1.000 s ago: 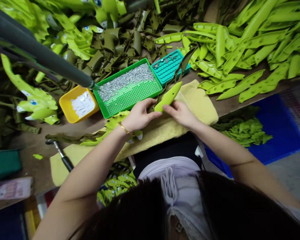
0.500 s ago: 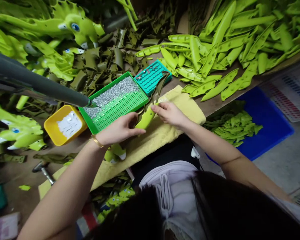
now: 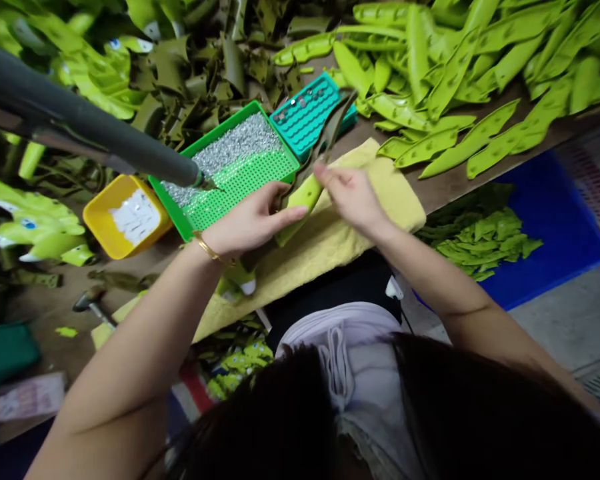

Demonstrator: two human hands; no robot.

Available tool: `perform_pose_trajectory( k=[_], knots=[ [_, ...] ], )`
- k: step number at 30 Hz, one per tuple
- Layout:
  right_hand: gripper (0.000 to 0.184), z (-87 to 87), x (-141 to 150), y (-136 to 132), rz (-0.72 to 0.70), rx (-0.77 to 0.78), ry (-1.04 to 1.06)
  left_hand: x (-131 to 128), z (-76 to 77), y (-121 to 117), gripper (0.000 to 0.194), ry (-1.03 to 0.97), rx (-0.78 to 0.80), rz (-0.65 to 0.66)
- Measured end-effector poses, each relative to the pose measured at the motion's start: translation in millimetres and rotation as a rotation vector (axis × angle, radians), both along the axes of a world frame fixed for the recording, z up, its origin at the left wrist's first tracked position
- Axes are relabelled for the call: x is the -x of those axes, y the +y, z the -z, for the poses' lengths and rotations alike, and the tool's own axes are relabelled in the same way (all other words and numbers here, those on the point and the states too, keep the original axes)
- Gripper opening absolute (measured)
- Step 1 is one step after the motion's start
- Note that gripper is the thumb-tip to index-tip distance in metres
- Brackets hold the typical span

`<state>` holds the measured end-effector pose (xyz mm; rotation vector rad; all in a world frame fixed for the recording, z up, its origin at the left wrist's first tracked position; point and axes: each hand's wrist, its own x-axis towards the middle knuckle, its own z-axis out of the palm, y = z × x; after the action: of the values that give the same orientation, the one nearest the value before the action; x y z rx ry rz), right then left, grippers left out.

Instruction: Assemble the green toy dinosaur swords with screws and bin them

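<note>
My hands meet over a lime green foam-like piece (image 3: 298, 205) with an olive strap (image 3: 330, 128) rising from its far end toward the teal tray. My left hand (image 3: 253, 223) wraps its fingers over the piece's near side. My right hand (image 3: 353, 197) pinches its far end, and the fingertips partly hide the join with the strap. Beneath them lies a folded yellow towel (image 3: 370, 213). A green tray of silver studs (image 3: 235, 167) sits just past my left hand, and a gold bangle (image 3: 207, 248) circles my left wrist.
A teal pegged tray (image 3: 307, 113) and a yellow tray of white pieces (image 3: 125, 217) flank the green tray. Lime green pieces (image 3: 455, 87) and olive pieces (image 3: 180, 73) are heaped beyond. A dark hose-like tool (image 3: 90, 120) crosses above left. A blue bin (image 3: 545, 247) stands at right.
My left hand has moved up onto the green piece, and my right fingers have shifted toward its far end. The piece now tilts more steeply, and the whole view has shifted slightly.
</note>
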<state>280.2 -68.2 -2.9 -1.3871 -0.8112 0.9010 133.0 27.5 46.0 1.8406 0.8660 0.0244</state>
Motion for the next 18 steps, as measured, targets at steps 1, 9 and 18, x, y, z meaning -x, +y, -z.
perform_pose_trajectory(
  k=[1, 9, 18],
  knots=[
    [0.059, 0.0, -2, 1, -0.016, 0.020, 0.019, 8, -1.6, 4, 0.049, 0.044, 0.045, 0.001],
    [0.059, 4.3, 32, -10, -0.297, 0.198, 0.047, 22, -0.3, 6, 0.043, 0.041, 0.118, -0.070],
    [0.047, 3.5, 48, -24, -0.327, 0.253, -0.207, 27, 17.9, -2, 0.048, 0.031, 0.060, -0.041]
  ],
)
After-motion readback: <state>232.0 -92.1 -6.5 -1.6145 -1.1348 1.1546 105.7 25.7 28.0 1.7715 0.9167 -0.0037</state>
